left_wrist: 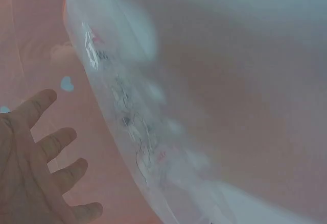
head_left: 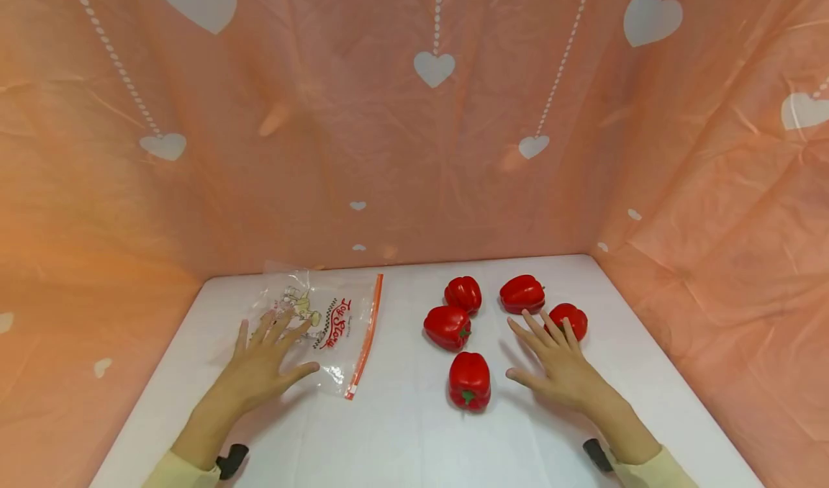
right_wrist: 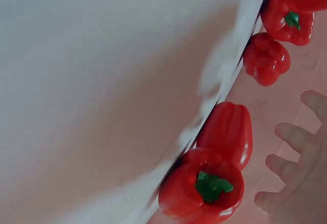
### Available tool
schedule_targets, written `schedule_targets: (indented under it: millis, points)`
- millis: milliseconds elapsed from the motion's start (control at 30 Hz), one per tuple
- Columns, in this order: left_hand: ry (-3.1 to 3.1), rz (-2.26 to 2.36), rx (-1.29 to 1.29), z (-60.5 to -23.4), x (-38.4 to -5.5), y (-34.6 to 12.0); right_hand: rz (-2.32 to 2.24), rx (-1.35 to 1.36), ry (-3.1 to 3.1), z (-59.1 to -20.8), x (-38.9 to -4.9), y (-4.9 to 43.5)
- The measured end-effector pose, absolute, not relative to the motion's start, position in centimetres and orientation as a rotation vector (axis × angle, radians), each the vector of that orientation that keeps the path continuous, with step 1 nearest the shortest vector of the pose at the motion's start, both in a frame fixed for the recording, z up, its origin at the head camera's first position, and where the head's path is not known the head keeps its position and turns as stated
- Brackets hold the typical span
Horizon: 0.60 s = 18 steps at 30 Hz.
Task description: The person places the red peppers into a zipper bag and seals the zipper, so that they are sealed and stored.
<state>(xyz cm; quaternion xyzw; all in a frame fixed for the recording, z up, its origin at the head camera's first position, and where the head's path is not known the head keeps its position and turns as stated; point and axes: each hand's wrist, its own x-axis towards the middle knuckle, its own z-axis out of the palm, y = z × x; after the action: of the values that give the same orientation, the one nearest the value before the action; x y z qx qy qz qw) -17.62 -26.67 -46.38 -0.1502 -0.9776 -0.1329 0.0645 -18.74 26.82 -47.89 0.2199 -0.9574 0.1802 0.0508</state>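
My left hand (head_left: 259,373) is spread, palm down, over a clear zip bag (head_left: 356,315) with an orange zip edge and red "Toy Story" lettering. Nothing is in its fingers, and the bag lies flat at the table's left. On the other side, my right hand (head_left: 560,373) is also spread and holds nothing. Its fingertips overlap a red bell pepper (head_left: 573,322) in the head view. Another bell pepper (head_left: 522,294) lies just beyond. Left of that hand sit a front pepper (head_left: 469,380), a middle pepper (head_left: 447,327) and a back pepper (head_left: 463,294).
A white table (head_left: 388,445) carries everything. Orange cloth with white hearts (head_left: 388,150) hangs along its back and both sides. Dark bands (head_left: 233,461) show at the sleeve cuffs. In the right wrist view, a green-stemmed pepper (right_wrist: 176,196) is closest to the camera.
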Motion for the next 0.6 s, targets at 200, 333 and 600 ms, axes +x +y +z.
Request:
schedule_targets:
  millis: [200, 333, 600]
  points:
    - [-2.938, -0.420, -0.495, -46.5, -18.0, -25.6, 0.586, 0.697, -2.929, -48.1, -18.5, 26.1]
    - [-2.934, -0.400, -0.522, -47.0, -18.5, -25.1, 0.602, 0.743, -2.939, -48.1, -18.3, 25.7]
    - [-2.948, -0.397, -0.546, -47.0, -18.7, -23.8, 0.632, 0.878, -2.981, -47.9, -18.1, 25.1]
